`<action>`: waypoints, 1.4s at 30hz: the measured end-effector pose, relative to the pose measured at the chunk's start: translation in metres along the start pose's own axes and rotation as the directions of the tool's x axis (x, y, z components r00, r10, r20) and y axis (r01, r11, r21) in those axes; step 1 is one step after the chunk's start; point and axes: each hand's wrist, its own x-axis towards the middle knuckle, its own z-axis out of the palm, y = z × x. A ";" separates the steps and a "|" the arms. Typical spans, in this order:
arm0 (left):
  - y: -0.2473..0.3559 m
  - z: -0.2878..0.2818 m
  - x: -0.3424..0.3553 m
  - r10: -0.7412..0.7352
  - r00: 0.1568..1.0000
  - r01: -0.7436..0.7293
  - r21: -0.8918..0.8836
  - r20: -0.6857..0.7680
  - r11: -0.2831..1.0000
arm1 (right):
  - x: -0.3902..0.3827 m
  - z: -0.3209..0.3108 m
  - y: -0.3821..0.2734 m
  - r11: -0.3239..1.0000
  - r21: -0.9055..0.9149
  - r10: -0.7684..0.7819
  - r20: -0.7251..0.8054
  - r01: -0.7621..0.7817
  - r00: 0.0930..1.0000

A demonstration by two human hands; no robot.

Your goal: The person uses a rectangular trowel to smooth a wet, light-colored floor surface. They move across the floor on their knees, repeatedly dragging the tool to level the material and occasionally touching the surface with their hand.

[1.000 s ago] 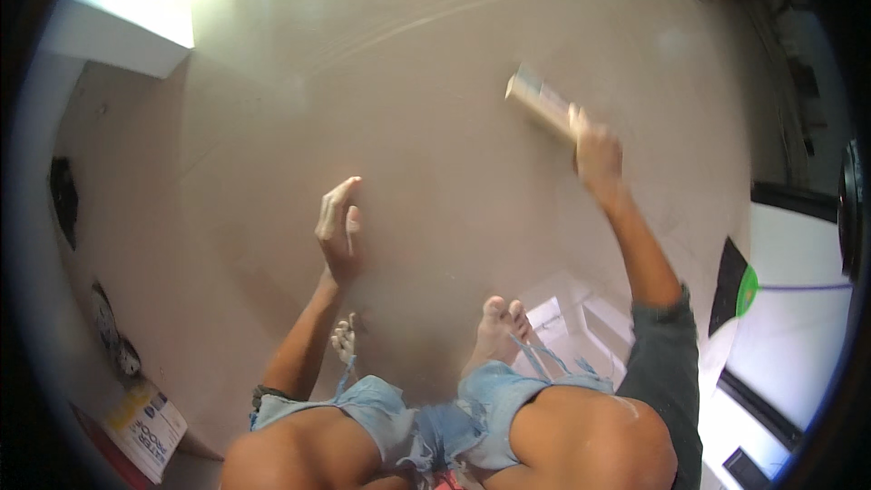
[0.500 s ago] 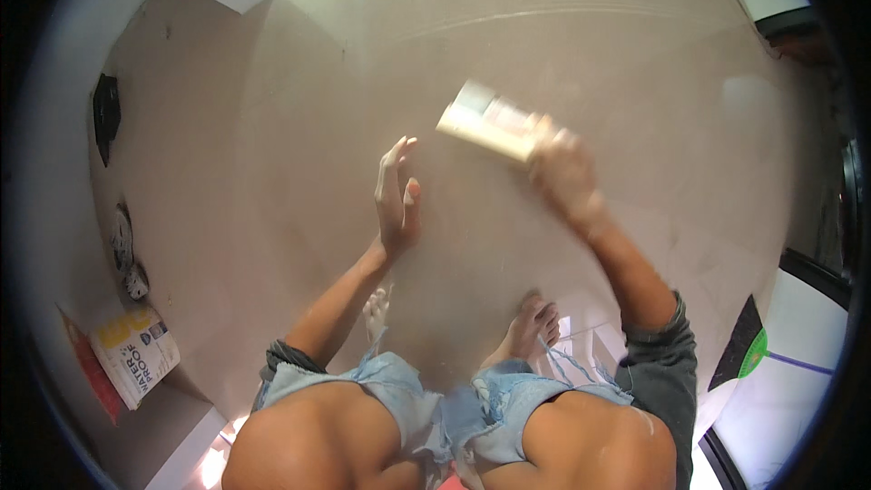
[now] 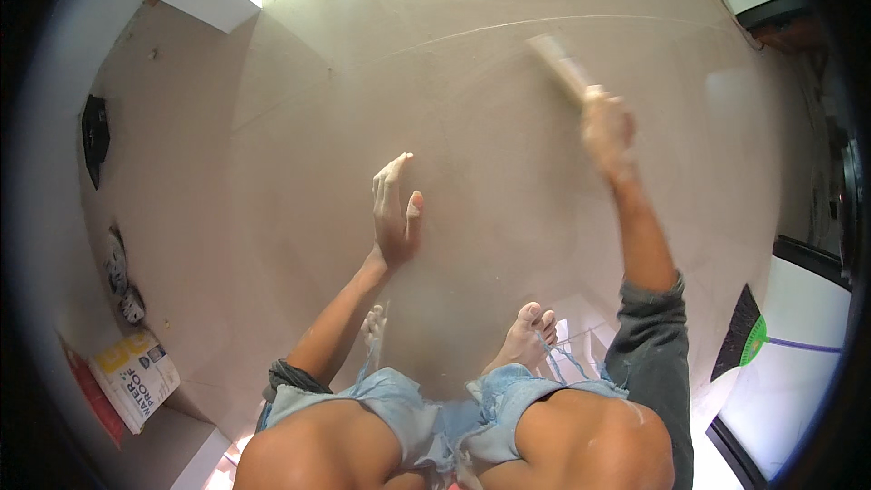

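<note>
My right hand [image 3: 608, 132] is closed around one end of a pale, flat block [image 3: 561, 65], out at the far right over a grey-brown floor [image 3: 481, 181]. Motion blurs the block, and its exact kind cannot be made out. Its narrow edge faces me, its free end pointing away and to the left. Left of centre, my left hand [image 3: 394, 218] is empty, its fingers stretched and thumb apart. Pale dust covers it. Whether it touches the floor, I cannot tell.
A broom head [image 3: 742, 336], black and green, lies at the right beside a white panel. Along the left wall are a printed white-and-yellow bag [image 3: 141, 383], a crumpled dark item [image 3: 118, 263] and a black flat object [image 3: 95, 138]. My bare feet [image 3: 524, 338] are below my hands.
My right hand has swung away and to the right with the block, which has turned to point more away from me. My left hand has barely moved.
</note>
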 end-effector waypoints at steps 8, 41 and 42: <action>-0.007 0.017 0.002 0.074 0.990 -0.104 0.258 0.123 0.961 | -0.045 0.025 0.048 0.975 -0.214 0.049 -0.077 -0.065 0.996; -0.033 0.000 0.063 -0.146 0.981 0.038 0.609 0.129 0.792 | 0.095 -0.045 -0.095 0.795 0.554 0.130 0.244 -0.248 0.961; -0.033 0.003 0.065 -0.140 0.981 0.030 0.608 0.134 0.794 | 0.091 -0.037 -0.096 0.868 0.493 0.024 0.071 -0.056 0.997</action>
